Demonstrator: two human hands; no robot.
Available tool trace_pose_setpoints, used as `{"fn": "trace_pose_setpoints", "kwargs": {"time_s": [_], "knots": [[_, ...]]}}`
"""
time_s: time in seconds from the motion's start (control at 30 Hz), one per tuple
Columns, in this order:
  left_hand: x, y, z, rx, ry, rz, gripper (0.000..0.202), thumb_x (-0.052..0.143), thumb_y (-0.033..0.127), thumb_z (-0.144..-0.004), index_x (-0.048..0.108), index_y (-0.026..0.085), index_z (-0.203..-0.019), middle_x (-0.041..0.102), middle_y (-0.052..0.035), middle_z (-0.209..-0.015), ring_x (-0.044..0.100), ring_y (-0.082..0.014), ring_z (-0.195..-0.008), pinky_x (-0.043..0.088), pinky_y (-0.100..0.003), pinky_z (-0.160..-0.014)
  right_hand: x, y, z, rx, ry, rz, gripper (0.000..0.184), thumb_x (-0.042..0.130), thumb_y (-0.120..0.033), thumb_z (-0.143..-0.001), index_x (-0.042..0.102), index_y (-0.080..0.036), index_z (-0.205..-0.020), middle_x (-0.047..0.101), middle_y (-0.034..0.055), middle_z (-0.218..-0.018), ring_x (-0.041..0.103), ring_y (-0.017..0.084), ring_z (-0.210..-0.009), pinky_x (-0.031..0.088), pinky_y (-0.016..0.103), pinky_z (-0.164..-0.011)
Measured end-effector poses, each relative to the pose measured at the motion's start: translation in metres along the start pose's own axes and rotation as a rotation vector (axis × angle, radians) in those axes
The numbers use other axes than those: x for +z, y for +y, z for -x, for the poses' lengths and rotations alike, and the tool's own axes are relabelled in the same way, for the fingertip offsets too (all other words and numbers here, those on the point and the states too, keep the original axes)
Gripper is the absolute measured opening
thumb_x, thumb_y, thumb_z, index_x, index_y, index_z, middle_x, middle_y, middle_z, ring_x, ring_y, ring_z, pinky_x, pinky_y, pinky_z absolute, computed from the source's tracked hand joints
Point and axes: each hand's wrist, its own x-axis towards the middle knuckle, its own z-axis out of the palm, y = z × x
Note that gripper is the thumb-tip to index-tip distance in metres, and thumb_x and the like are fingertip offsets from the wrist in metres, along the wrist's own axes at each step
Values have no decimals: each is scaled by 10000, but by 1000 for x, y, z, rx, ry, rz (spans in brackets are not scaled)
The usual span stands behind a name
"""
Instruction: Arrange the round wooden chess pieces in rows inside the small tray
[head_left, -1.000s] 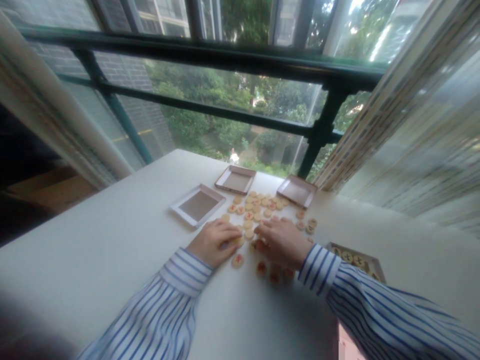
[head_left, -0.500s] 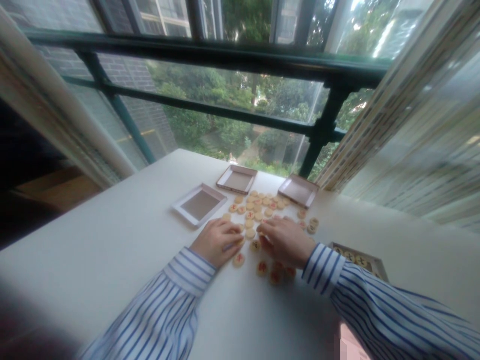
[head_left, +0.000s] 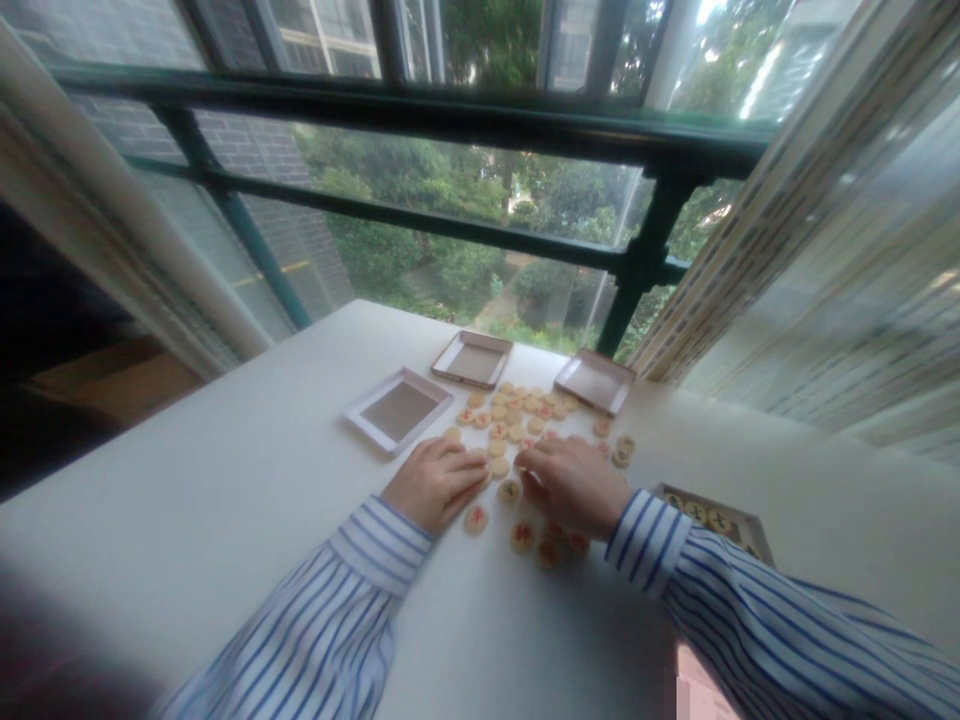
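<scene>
Round wooden xiangqi pieces (head_left: 499, 467) with red or dark characters lie spread over the white table (head_left: 247, 520). My left hand (head_left: 439, 480) is at the left edge of the spread, its thumb and fingers drawn together on a xiangqi piece mostly hidden under the fingertips. On the other side, my right hand (head_left: 566, 485) curls palm down over the pieces, fingers closed; what they hold is hidden. Between the hands sits a dark-marked piece (head_left: 509, 490). Nearer to me are red-marked pieces (head_left: 523, 537), one of them (head_left: 475, 518) just below my left fingers.
Toward the window stand a white shallow box lid (head_left: 360, 420) and two more shallow trays (head_left: 450, 375) (head_left: 592, 380). A box (head_left: 757, 530) with dark-marked pieces is beside my right forearm. Beyond the table run a green railing (head_left: 420, 215) and curtains (head_left: 705, 270).
The thumb and fingers of my left hand have closed together, covering the piece between them. My right hand stays nearly in place over the pieces.
</scene>
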Motion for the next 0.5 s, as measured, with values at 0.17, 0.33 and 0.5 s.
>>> {"fn": "trace_pose_setpoints", "kwargs": {"time_s": [0.17,0.33,0.5], "knots": [[-2,-8,3,-43,56,95,205,535,236,-810,657,245,-975,693,-23,-935,581,-164,-841,466,-324,-755,1,-1,0,2,6,-17,209,385,-232,-842,585,-180,-873,624,64,-834,539,166,-767,308,279,-683],[-4,-9,2,-168,97,227,203,549,235,-800,668,224,-964,695,-39,-875,595,-161,-798,491,-311,-734,3,0,0,1,15,-19,202,394,-230,-839,584,-181,-883,625,58,-833,544,167,-762,310,284,-679],[-3,-5,0,-266,158,356,181,564,265,-792,685,213,-916,694,-49,-821,605,-155,-782,504,-290,-722,3,-2,-1,3,7,-30,213,393,-226,-843,579,-185,-937,623,64,-851,543,170,-786,312,289,-681]]}}
